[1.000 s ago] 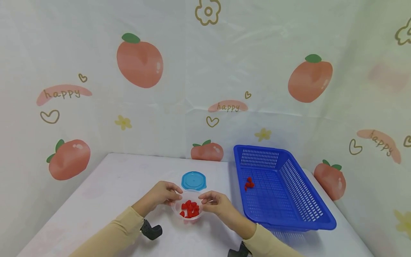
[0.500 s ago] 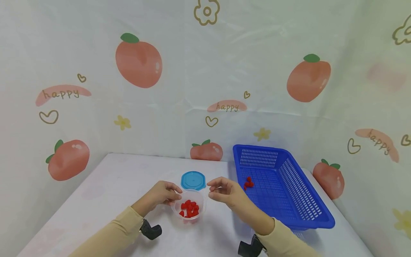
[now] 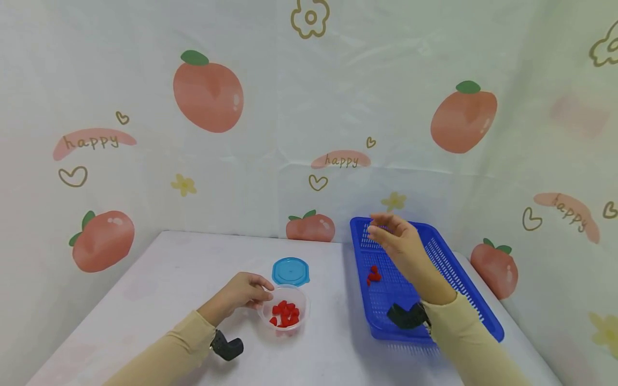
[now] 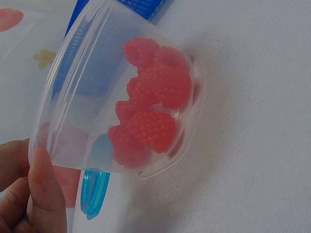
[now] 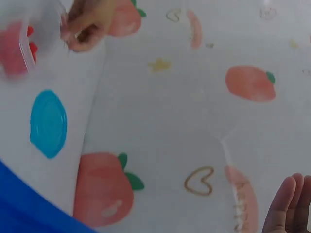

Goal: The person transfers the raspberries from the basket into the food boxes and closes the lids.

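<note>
My left hand pinches the rim of a clear plastic container between thumb and fingers. The container stands on the white table, with several red raspberries at its bottom. Raised over the blue basket, my right hand has loosely bent fingers and nothing visible between them. Only its fingers show at the lower corner of the right wrist view. Several more raspberries lie on the basket's left side. Just behind the container is a flat blue lid.
The blue slotted basket takes up the table's right side, a short way from the container. A white curtain printed with peaches hangs behind the table. Black wrist cameras sit under both forearms.
My right hand has left the container's right side and moved up and to the right, over the basket. My left hand, the container and the lid have stayed put.
</note>
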